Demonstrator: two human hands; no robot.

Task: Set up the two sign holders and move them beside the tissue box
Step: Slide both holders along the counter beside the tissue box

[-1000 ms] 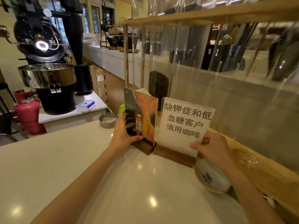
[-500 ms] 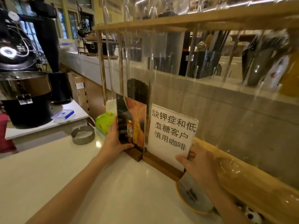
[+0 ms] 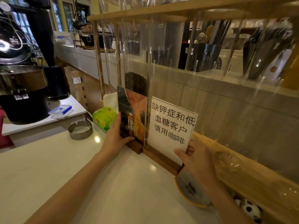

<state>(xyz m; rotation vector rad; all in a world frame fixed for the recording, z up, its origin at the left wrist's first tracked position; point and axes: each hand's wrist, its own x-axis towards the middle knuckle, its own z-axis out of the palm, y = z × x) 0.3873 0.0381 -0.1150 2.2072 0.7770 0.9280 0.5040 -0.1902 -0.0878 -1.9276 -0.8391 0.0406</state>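
Two sign holders stand upright side by side on the white counter (image 3: 64, 172), each on a dark wooden base. The left sign holder (image 3: 135, 117) shows an orange and black picture with a bottle; my left hand (image 3: 114, 136) grips its lower left edge. The right sign holder (image 3: 171, 125) carries a white sheet with black Chinese writing; my right hand (image 3: 194, 157) pinches its lower right corner. A green tissue box (image 3: 103, 118) with white tissue sticking out sits just left of the picture sign, behind my left hand.
A round metal ashtray (image 3: 80, 130) sits left of the tissue box. A yellow-rimmed bowl (image 3: 191, 191) lies under my right wrist, a small football (image 3: 249, 209) beyond it. Clear tall tubes in a wooden rack (image 3: 161, 12) rise behind the signs. A black roaster (image 3: 21, 88) stands at left.
Both signs, held in my hands, have slid left along the counter toward the tissue box, which now shows fully next to the picture sign. The view has turned right.
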